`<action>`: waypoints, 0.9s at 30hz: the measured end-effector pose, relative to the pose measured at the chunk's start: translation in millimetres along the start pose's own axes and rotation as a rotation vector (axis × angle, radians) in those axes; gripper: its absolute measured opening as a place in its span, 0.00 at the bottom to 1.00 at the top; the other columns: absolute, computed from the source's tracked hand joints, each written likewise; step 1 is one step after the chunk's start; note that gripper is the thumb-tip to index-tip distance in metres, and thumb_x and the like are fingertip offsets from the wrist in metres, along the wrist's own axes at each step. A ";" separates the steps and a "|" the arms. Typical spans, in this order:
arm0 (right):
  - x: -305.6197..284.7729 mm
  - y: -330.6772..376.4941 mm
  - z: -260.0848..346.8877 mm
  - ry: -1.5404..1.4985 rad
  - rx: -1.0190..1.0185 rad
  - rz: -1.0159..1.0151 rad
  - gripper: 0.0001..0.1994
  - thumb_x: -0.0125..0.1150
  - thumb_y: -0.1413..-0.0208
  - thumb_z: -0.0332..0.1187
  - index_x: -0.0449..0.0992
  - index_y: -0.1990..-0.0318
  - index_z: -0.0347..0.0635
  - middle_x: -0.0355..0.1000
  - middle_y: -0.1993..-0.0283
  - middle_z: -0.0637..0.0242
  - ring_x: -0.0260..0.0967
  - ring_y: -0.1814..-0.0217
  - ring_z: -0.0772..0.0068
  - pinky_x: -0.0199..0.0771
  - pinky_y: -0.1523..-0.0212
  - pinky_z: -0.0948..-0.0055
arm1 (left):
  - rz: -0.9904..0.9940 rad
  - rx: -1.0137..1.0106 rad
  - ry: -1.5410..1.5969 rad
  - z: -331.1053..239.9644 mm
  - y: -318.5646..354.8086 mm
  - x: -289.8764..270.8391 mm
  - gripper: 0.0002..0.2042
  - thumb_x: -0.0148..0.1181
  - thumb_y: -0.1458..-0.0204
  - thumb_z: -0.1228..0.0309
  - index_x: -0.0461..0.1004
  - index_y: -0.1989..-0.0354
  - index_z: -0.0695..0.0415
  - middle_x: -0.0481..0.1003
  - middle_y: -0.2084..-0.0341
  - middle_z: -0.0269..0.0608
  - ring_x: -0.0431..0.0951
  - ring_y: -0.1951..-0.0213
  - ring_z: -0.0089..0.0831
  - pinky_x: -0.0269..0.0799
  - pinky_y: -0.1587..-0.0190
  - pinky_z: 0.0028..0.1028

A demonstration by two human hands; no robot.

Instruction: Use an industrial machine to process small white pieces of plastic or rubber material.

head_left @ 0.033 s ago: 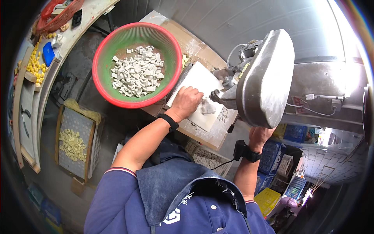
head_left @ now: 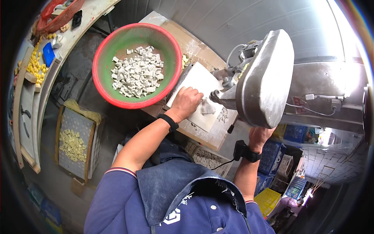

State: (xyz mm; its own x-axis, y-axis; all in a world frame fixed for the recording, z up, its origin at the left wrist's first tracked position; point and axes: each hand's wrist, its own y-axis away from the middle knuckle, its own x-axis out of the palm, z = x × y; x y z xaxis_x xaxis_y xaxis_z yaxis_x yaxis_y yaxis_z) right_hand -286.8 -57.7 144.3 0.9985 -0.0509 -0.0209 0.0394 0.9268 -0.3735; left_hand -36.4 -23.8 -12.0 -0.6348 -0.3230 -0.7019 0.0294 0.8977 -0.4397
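Note:
My left hand [head_left: 187,100] rests on a white board [head_left: 199,82], its fingers curled in. Whatever they pinch is hidden beneath them. Right of those fingers lies a small pale, greyish piece [head_left: 208,107] on the board. The dark spindle end [head_left: 215,95] of a bench machine like a drill press stands close by. Over it spreads the machine's grey metal housing [head_left: 265,78]. My right hand [head_left: 260,136] is closed below the lower end of the housing, partly covered by it; what it grips cannot be seen. Small grey pieces [head_left: 223,115] lie scattered at the board's right edge.
A green basket with a red rim [head_left: 100,90] holds many small white blocks at the left. Further left stands a tray [head_left: 70,167] of pale yellow pieces. A side bench [head_left: 91,19] carries yellow pieces. Blue crates [head_left: 271,158] and a yellow crate [head_left: 269,201] are stacked at the right.

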 end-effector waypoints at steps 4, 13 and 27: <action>1.3 0.6 -0.1 0.017 -0.003 0.006 0.27 0.69 0.42 0.40 0.62 0.42 0.39 0.68 0.45 0.64 0.65 0.42 0.71 0.65 0.38 0.67 | -0.006 0.002 0.004 0.6 0.4 -0.3 0.05 0.61 0.50 0.69 0.78 0.65 0.52 0.72 0.75 0.34 0.74 0.66 0.33 0.66 0.61 0.34; 3.6 0.4 2.3 0.048 -0.038 0.024 0.30 0.69 0.42 0.47 0.62 0.42 0.39 0.68 0.46 0.65 0.65 0.42 0.72 0.65 0.39 0.68 | -0.037 0.020 -0.003 0.3 0.2 -0.9 0.05 0.60 0.50 0.70 0.78 0.65 0.52 0.73 0.75 0.33 0.74 0.67 0.32 0.66 0.62 0.34; 1.2 -0.9 3.1 0.016 -0.013 0.037 0.30 0.68 0.42 0.44 0.61 0.39 0.38 0.68 0.41 0.61 0.66 0.39 0.68 0.65 0.36 0.65 | -0.082 -0.002 0.000 -1.9 0.9 1.0 0.04 0.56 0.53 0.75 0.77 0.71 0.52 0.73 0.76 0.33 0.75 0.66 0.32 0.67 0.61 0.33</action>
State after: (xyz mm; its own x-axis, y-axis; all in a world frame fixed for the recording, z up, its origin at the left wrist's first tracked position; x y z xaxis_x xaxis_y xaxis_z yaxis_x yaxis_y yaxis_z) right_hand -285.5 -57.4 147.5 0.9985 -0.0231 -0.0495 0.0023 0.9233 -0.3841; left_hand -38.5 -22.7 -12.1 -0.6352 -0.3958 -0.6632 -0.0248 0.8687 -0.4947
